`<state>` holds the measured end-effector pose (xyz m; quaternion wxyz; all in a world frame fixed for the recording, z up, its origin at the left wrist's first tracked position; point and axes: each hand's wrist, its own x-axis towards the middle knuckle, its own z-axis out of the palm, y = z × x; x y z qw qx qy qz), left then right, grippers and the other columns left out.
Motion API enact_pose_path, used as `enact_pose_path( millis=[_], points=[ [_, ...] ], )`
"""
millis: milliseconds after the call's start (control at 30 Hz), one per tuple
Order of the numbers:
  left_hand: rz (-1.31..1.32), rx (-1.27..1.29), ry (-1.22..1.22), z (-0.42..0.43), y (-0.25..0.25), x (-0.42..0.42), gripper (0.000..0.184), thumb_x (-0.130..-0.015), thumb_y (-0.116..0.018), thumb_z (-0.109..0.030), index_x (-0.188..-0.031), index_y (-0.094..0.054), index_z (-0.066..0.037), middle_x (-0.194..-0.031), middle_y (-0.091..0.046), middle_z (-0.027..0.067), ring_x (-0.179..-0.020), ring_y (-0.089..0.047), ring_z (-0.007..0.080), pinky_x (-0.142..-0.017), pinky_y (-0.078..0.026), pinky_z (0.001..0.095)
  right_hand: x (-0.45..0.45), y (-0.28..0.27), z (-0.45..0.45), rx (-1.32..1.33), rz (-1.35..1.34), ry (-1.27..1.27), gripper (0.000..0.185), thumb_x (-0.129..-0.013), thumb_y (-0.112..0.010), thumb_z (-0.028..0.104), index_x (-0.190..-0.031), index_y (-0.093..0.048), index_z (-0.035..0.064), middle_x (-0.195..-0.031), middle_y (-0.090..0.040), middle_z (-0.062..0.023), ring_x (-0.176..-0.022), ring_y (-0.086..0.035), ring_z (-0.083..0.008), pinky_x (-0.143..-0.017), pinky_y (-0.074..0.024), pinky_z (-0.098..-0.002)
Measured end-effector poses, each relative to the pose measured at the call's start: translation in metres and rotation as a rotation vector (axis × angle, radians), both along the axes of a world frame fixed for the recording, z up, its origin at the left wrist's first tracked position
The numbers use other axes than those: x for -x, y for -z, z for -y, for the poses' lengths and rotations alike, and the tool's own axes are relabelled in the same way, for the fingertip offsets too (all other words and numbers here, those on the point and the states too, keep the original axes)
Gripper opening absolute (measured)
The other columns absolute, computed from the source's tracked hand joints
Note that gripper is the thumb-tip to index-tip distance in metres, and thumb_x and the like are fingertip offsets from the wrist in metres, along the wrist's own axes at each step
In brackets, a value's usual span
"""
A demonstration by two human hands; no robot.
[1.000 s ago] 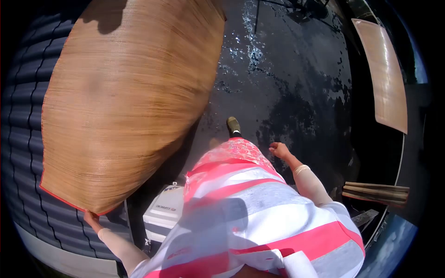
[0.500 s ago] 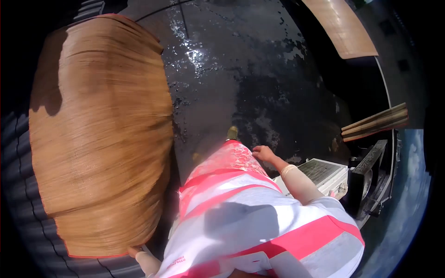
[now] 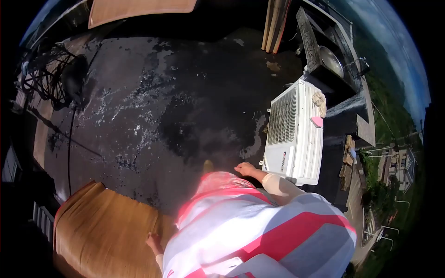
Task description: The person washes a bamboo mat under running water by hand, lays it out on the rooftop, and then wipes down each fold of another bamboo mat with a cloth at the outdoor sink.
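So the tan woven mat (image 3: 104, 231) is at bottom left, running off the lower edge of the view. Far as I can see, its long axis goes sideways, from near the left hand (image 3: 154, 241) out to a red-trimmed end facing left. That hand is bent in by the mat's edge, can't tell if it's gripping. Right hand (image 3: 245, 168) hangs loose, half-curled and empty, over the dark floor (image 3: 204, 120), just beside a white Gree AC unit (image 3: 303, 139).
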<state>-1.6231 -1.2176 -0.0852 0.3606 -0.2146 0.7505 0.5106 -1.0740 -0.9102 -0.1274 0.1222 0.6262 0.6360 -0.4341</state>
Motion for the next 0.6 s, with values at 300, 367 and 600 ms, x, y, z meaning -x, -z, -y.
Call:
enact_pose_path(
  millis=[300,367,600],
  points=[
    [-0.075,0.063,0.998,-0.290,0.034,-0.031,0.019,-0.093,-0.050,-0.023,-0.085,-0.058,-0.007,-0.065,-0.053,0.0034,-0.053,-0.053,0.0152,-0.042,-0.039,0.0288,-0.044,-0.008,-0.170,-0.018,-0.169,0.259,0.034,-0.085,-0.061,0.037,-0.104,-0.067,0.0102,-0.102,-0.068,-0.0121,-0.098,-0.063,-0.0293,-0.084,-0.0492,-0.0385],
    [-0.377,-0.012,1.414,-0.339,0.059,-0.051,0.020,-0.092,-0.052,-0.019,-0.081,-0.060,-0.005,-0.061,-0.053,0.0048,-0.051,-0.053,0.0154,-0.038,-0.037,0.0296,-0.045,-0.011,-0.220,-0.081,-0.181,0.239,0.037,-0.084,-0.063,0.035,-0.109,-0.065,0.0080,-0.101,-0.068,-0.0113,-0.095,-0.065,-0.0269,-0.083,-0.0501,-0.0366],
    [0.033,0.522,0.998,-0.589,0.067,-0.075,0.018,-0.086,-0.060,-0.013,-0.077,-0.068,0.001,-0.059,-0.057,0.0120,-0.048,-0.056,0.0220,-0.038,-0.041,0.0354,-0.114,0.075,-0.408,0.023,-0.296,0.583,0.031,-0.088,-0.065,0.024,-0.113,-0.063,0.0045,-0.089,-0.068,-0.0060,-0.069,-0.064,-0.0135,-0.059,-0.0509,-0.0260]
  ],
)
